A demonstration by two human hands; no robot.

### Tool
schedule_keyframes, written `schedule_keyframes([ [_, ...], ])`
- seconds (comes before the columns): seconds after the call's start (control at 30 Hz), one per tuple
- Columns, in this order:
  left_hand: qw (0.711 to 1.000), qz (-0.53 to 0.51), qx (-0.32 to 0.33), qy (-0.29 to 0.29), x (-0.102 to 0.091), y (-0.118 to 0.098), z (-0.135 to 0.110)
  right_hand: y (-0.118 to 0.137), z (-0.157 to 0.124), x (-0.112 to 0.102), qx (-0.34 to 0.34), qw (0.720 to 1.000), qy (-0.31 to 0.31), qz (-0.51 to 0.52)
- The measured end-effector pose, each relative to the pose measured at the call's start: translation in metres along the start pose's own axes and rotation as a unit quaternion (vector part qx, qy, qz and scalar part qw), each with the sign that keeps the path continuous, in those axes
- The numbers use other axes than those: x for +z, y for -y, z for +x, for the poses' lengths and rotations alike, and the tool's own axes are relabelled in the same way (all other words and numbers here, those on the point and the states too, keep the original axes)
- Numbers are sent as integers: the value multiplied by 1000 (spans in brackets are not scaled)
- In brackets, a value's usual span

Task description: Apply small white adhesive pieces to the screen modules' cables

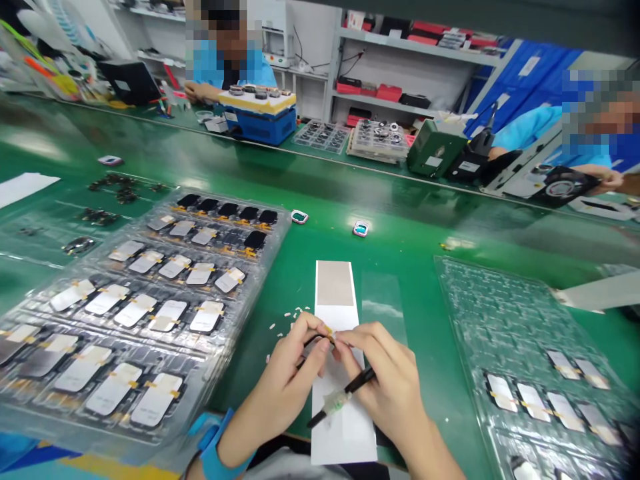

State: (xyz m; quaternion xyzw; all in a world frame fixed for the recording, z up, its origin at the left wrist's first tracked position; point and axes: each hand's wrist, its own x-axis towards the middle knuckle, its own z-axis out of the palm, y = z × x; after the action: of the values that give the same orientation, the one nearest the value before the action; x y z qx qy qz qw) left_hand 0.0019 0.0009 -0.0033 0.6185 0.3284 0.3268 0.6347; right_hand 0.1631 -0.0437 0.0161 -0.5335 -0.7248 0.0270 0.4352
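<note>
Small yellow piece (pixel 328 329) is pinched between the fingertips of the left hand (pixel 285 380) and the right hand (pixel 385 387), above a white paper strip (pixel 345 447).

At far left, a clear plastic tray (pixel 265 280) is laid on the green mat (pixel 400 247). Its pockets are filled with flat silver modules (pixel 155 400) bearing yellow tape, and dark modules (pixel 227 210) are seated in its far rows. Loose white bits (pixel 289 319) are scattered on the mat just left of the strip.

The left hand is closed, with thumb and fingers gripped around a thin dark shaft (pixel 313 340) that reaches the piece. A blue wristband (pixel 213 443) is worn on that wrist. The strip lies under both hands, and a grey patch (pixel 335 283) is seen at its far end.

The right hand is curled, its fingertips pressed close to those of the left. A black-handled tool (pixel 350 390), wrapped with clear tape, is held under its fingers, slanting down to the left over the strip. Whether the shaft belongs to this tool cannot be told.

Further right, a second clear tray (pixel 453 293) is set on the mat, with taped modules (pixel 533 403) in its nearer pockets. Across the bench, a co-worker's hand (pixel 197 91) is seen beside a blue fixture (pixel 260 127), and another co-worker's hand (pixel 605 177) is seen at far right.
</note>
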Motion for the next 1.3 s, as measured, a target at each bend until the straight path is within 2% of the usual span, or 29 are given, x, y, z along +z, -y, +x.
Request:
schedule_keyframes([
  [0.23, 999, 19, 26, -20, 0, 0, 2, -3, -5, 3, -46, 994, 34, -90],
  [0.37, 997, 53, 40, -35, 0, -1, 4, -1, -4, 4, -43, 993, 30, -103],
  [0.43, 997, 60, 45, -34, 0, -1, 4, 1, -2, 3, -19, 997, 13, -72],
  [0.53, 999, 2, 31, -38, -1, -2, 2, 0, 3, -4, 79, 996, -13, 25],
  [0.6, 997, -67, 12, -33, -1, -4, 0, -3, 5, -9, 155, 984, 11, 88],
  [0.67, 992, -125, -14, -11, 0, -7, -3, -7, 6, -13, 209, 965, 72, 141],
  [0.77, 983, -175, -52, 29, 2, -10, -8, -11, 6, -14, 287, 922, 121, 228],
  [0.87, 982, -167, -66, 60, 5, -9, -9, -10, 7, -12, 371, 863, 112, 325],
  [0.97, 991, -117, -42, 57, 8, -5, -8, -9, 9, -11, 399, 817, 126, 396],
  [1.07, 997, -73, -8, 37, 9, -2, -6, -9, 9, -11, 396, 803, 150, 419],
  [1.3, 999, -32, 14, 35, 10, -2, -5, -11, 2, -10, 395, 811, 156, 403],
])
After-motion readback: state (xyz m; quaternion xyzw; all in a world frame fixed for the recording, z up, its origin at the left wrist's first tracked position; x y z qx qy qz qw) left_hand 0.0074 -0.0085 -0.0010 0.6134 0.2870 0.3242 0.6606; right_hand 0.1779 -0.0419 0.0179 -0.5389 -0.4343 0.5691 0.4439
